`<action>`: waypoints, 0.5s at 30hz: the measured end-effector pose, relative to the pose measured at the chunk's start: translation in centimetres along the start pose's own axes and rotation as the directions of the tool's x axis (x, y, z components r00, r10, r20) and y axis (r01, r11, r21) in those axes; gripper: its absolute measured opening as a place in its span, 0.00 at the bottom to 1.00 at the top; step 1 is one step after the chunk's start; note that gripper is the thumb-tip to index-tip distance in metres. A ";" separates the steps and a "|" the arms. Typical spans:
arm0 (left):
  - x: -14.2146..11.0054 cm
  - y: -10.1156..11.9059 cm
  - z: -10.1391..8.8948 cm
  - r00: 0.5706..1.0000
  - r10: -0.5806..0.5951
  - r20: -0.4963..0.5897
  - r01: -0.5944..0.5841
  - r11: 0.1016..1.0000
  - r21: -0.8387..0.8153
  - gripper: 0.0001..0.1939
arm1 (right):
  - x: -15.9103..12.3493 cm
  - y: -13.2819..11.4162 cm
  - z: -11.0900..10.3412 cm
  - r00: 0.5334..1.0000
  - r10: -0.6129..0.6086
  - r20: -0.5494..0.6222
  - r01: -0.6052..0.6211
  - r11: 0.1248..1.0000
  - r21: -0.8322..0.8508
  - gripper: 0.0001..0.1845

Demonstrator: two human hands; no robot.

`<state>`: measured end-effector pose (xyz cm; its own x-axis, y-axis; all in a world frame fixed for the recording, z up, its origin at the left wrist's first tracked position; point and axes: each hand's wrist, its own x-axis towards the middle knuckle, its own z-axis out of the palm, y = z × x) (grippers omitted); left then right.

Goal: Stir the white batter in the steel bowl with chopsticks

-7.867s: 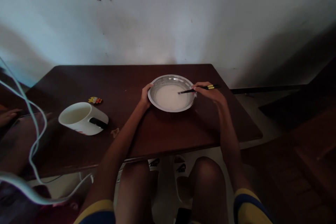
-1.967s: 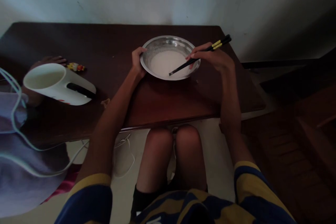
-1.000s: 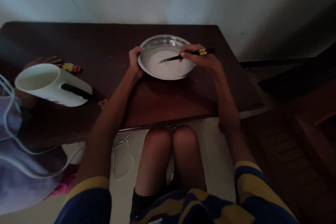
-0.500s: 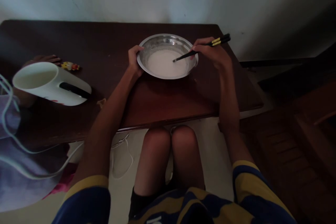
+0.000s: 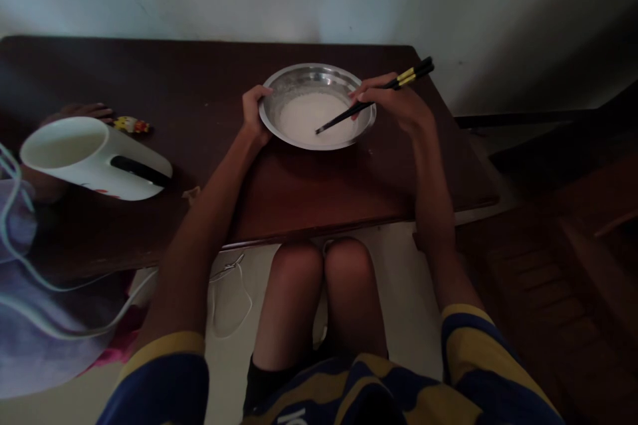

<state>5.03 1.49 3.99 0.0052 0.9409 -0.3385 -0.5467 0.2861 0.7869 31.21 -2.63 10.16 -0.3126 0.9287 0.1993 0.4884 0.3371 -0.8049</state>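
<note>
Two bare hands belong to the person wearing the camera. The left hand [image 5: 255,113] is clamped on the side of one round, shiny metal bowl [image 5: 292,86], thumb over the rim; its other fingers are mostly hidden below. The right hand [image 5: 396,103] is closed around one pair of slim black chopsticks with yellow bands [image 5: 339,119], slanting over the bowl's right rim. Two sticks can be told apart at the rear, but they merge toward the tips, which reach the single pool of whitish liquid [image 5: 306,113]; whether they dip in is unclear. The bowl is near the far right of one dark brown wooden counter [image 5: 309,199], its underside out of sight.

Well to the left are one white pitcher with a black handle [image 5: 109,163], its contents indistinct, one small yellow-and-red figurine [image 5: 131,125] and one tan scrap [image 5: 192,194], partly covered by the left forearm. One co-worker's hand [image 5: 90,110] shows behind the pitcher, partly blocked. Pale cables [image 5: 74,333], hard to count, run off the left edge.
</note>
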 end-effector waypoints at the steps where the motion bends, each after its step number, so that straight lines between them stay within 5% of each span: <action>1: 0.0 0.0 0.0 1.000 0.001 0.008 -0.001 1.000 0.000 0.17 | 0.1 0.0 0.2 1.000 -0.018 -0.001 0.018 1.000 -0.013 0.11; 6: 1.0 -0.2 -0.6 1.000 -0.001 -0.004 0.001 1.000 0.005 0.16 | 0.3 0.4 0.3 0.994 -0.005 -0.113 -0.005 0.997 -0.082 0.12; 11: 2.0 -0.5 -1.2 0.999 0.030 -0.024 -0.029 0.999 0.018 0.14 | 0.3 0.1 0.4 1.000 0.005 0.030 -0.004 1.000 -0.028 0.11; 15: 1.7 -0.5 -1.2 1.000 0.015 0.000 -0.015 1.000 0.021 0.13 | 0.4 0.3 0.2 0.998 0.005 -0.060 -0.009 0.997 -0.076 0.11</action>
<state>4.30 2.79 2.42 -0.0030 0.9449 -0.3272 -0.5287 0.2763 0.8026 31.02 -2.18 9.90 -0.2612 0.9378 0.2286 0.5517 0.3394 -0.7619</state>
